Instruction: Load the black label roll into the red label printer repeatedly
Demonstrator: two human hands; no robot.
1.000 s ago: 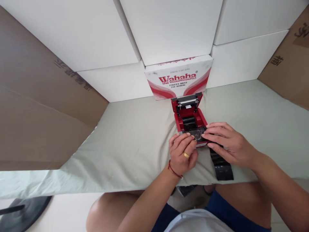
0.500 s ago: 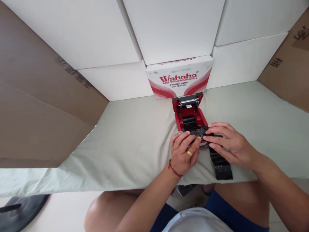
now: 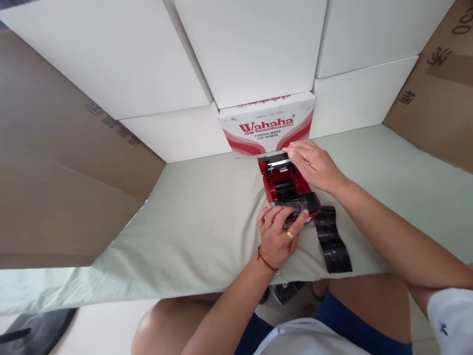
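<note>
A small red machine (image 3: 275, 185) with its lid up stands on the pale green cloth (image 3: 207, 231), a black roll inside it. A black glossy strip (image 3: 330, 241) runs out of its front and lies on the cloth toward me. My left hand (image 3: 279, 234), with a gold ring and a red wrist cord, presses curled fingers on the strip at the machine's front edge. My right hand (image 3: 312, 165) reaches to the raised lid at the back, fingers bent around its top edge.
A white and red Wahaha carton (image 3: 266, 123) stands right behind the machine, among plain white boxes (image 3: 244, 49). Brown cardboard walls (image 3: 55, 162) close in both sides. My bare knees are below the table edge; a dark round object (image 3: 33, 328) lies on the floor at left.
My right hand left the strip at the front and moved back to the raised lid. The left hand stayed pressing at the front edge. The view shifted slightly.
</note>
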